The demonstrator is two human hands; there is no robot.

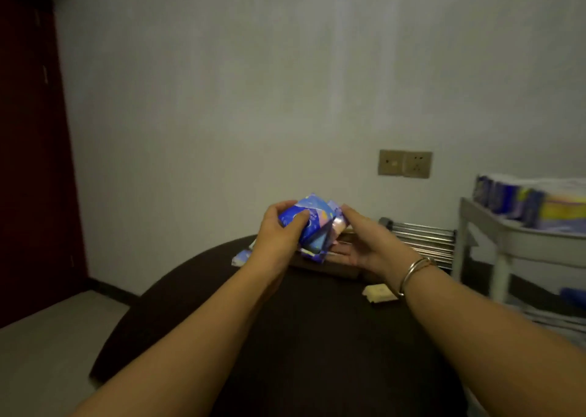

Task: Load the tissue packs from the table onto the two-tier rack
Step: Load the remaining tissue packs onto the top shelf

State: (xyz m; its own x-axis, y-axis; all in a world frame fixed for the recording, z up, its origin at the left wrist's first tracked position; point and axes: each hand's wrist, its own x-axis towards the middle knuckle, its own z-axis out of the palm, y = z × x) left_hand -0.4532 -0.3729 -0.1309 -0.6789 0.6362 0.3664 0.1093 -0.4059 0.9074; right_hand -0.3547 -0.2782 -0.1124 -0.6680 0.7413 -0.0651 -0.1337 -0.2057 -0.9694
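Note:
Both my hands hold a bunch of blue and pink tissue packs above the far part of the dark round table. My left hand grips the bunch from the left, thumb on top. My right hand supports it from the right and underneath. Another tissue pack lies on the table just below my left hand. The white two-tier rack stands at the right; its top tier carries a row of blue and yellow tissue packs.
A small pale box lies on the table near my right wrist. A metal wire rack sits behind the table by the wall. A dark red door is at the left. Wall sockets are above.

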